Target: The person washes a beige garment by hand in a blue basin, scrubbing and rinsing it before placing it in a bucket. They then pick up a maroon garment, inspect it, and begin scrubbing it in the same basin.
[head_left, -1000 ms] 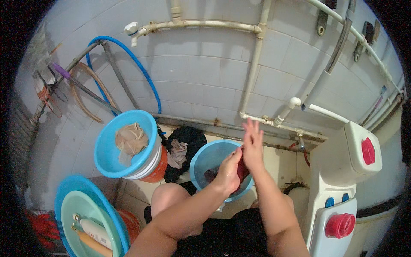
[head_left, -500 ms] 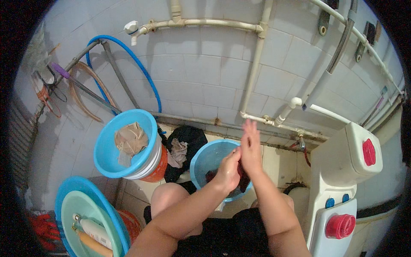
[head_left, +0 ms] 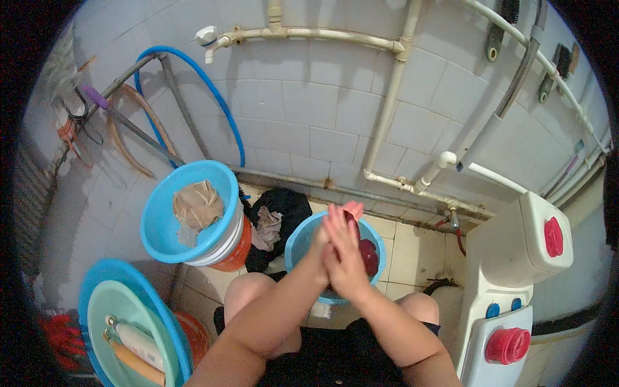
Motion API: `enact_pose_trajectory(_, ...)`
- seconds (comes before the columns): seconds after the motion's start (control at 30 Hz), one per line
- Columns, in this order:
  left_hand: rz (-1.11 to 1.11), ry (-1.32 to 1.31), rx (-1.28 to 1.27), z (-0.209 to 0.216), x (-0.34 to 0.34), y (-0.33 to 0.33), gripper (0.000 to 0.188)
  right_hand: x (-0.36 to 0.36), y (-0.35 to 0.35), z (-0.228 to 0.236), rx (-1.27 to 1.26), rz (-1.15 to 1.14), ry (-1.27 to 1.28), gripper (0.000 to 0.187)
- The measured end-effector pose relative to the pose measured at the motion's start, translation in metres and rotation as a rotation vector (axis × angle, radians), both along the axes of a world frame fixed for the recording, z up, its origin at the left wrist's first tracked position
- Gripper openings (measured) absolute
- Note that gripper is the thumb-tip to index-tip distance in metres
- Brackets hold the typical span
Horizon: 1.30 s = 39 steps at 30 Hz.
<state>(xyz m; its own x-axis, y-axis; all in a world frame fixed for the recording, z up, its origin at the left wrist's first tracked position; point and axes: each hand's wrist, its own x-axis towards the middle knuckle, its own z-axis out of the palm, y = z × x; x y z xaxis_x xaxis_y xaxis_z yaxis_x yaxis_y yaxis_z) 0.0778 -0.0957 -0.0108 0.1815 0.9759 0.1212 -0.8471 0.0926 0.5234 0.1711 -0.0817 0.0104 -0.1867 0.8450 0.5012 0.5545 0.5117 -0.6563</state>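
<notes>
My two hands press together above a light blue basin (head_left: 291, 248) on the floor, a wet-looking dark red cloth (head_left: 369, 257) caught between them. My right hand (head_left: 345, 258) lies across the front, palm inward, its fingers stretched up along the cloth. Behind it, my left hand (head_left: 319, 248) is partly hidden; pinkish fingertips show past the top of the cloth. Part of the cloth bulges out to the right of my right hand, over the basin. My arms and the cloth cover much of the basin's inside.
Left of the basin, a blue basin (head_left: 155, 242) holding beige cloth sits on stacked buckets (head_left: 235, 248). Black clothing (head_left: 293, 209) lies between. A green basin (head_left: 97, 322) with bottles is at lower left. White jugs with red caps (head_left: 509, 238) stand right. Pipes (head_left: 387, 103) line the tiled wall.
My hands have moved left and slightly down, with my right hand now crossing in front of my left. More of the dark red cloth shows between and beside them.
</notes>
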Motion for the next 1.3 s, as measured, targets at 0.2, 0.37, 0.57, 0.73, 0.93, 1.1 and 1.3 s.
enact_pose_trajectory(0.2,-0.086,0.080,-0.402,0.038,0.032,-0.025,0.036,0.031,0.040,-0.004,-0.114,-0.222,0.040,0.044)
enact_pose_trajectory(0.37,-0.106,-0.146,-0.232,0.001,0.006,-0.005,0.044,-0.017,-0.022,0.009,-0.035,0.129,0.139,0.040)
enact_pose_trajectory(0.57,-0.116,0.083,-0.441,0.038,0.024,-0.024,0.036,0.017,0.018,0.002,0.028,-0.169,-0.017,0.041)
enact_pose_trajectory(0.73,-0.189,0.133,-0.301,0.035,0.006,-0.012,0.036,0.050,0.040,-0.009,-0.387,-0.096,0.480,0.036)
enact_pose_trajectory(0.93,0.263,1.043,0.052,0.040,-0.041,0.031,0.035,0.066,0.022,0.022,-0.271,-0.278,0.215,0.037)
enact_pose_trajectory(1.1,0.108,1.643,0.201,0.069,-0.044,0.019,0.036,0.076,0.018,0.037,-0.563,-0.226,0.806,0.040)
enact_pose_trajectory(1.3,-0.140,1.369,0.434,0.009,-0.055,0.021,0.050,0.086,0.014,0.053,-0.617,-0.218,1.100,0.039)
